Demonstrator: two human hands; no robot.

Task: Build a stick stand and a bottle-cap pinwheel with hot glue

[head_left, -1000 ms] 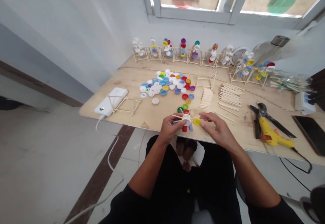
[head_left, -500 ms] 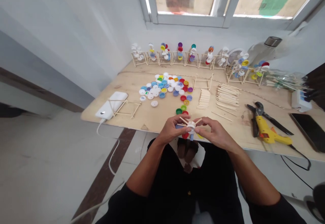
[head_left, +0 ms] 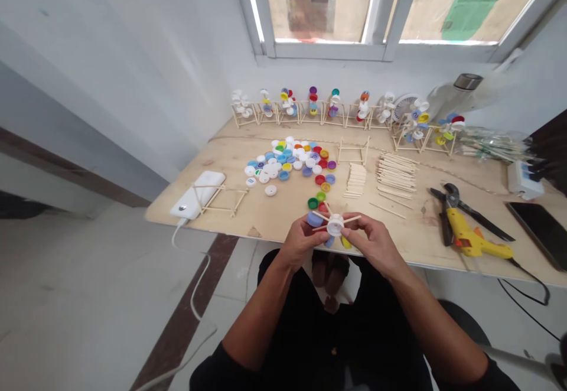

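Observation:
Above the table's front edge, both hands hold a small wheel [head_left: 335, 225] with a white bottle-cap hub, thin wooden sticks fanning out from it and coloured caps on some sticks. My left hand [head_left: 300, 242] is closed on its left side, beside a blue cap [head_left: 314, 219]. My right hand [head_left: 372, 242] pinches the hub's right side, close to a yellow cap [head_left: 346, 242]. Fingers hide part of the wheel. Just beyond lie a red cap [head_left: 323, 207], a dark green cap [head_left: 313, 203] and a light green cap [head_left: 321, 196].
Loose bottle caps [head_left: 274, 169] and stick piles [head_left: 396, 173] cover mid-table. Stick frames with cap wheels [head_left: 313, 107] line the wall. A power bank [head_left: 199, 195] and stick frame [head_left: 224, 202] lie left; a yellow glue gun [head_left: 476, 237], pliers [head_left: 482, 220] and phone [head_left: 538, 231] right.
The wheel has tilted in my hands, so its white hub now faces me more fully and its sticks spread differently. My head view has tipped slightly upward.

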